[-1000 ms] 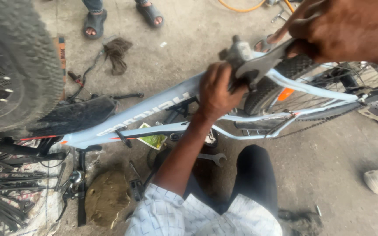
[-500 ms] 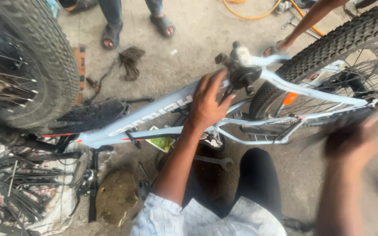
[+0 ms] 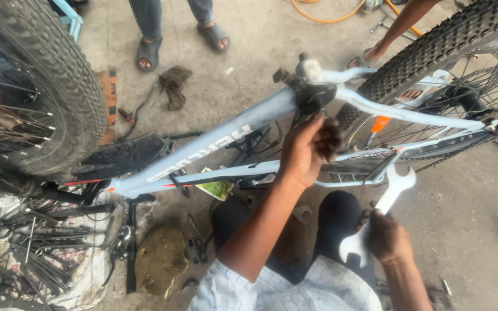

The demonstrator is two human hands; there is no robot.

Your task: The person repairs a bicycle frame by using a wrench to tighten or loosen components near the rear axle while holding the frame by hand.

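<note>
An upside-down bicycle with a pale grey-blue frame (image 3: 243, 129) lies in front of me. My left hand (image 3: 308, 148) reaches up under the bottom bracket (image 3: 313, 92), its fingers curled against the dark fitting there. Low at the right, near my knee, my right hand (image 3: 386, 236) grips a silver double-ended open spanner (image 3: 383, 204), whose upper jaw points towards the chainstay. The rear wheel (image 3: 451, 40) sits at the upper right and the front wheel (image 3: 41, 86) at the left.
A heap of dark hand tools (image 3: 36, 253) lies on a cloth at the lower left. Another person's sandalled feet (image 3: 180, 43) stand at the top, and another's arm (image 3: 399, 26) reaches down at the upper right. A rag (image 3: 174, 83), a green packet (image 3: 217, 187) and an orange hose (image 3: 324, 14) lie on the concrete.
My right hand has come down from the bottom bracket to near my knee, still holding the spanner. My left hand has shifted from on top of the frame to under the bracket.
</note>
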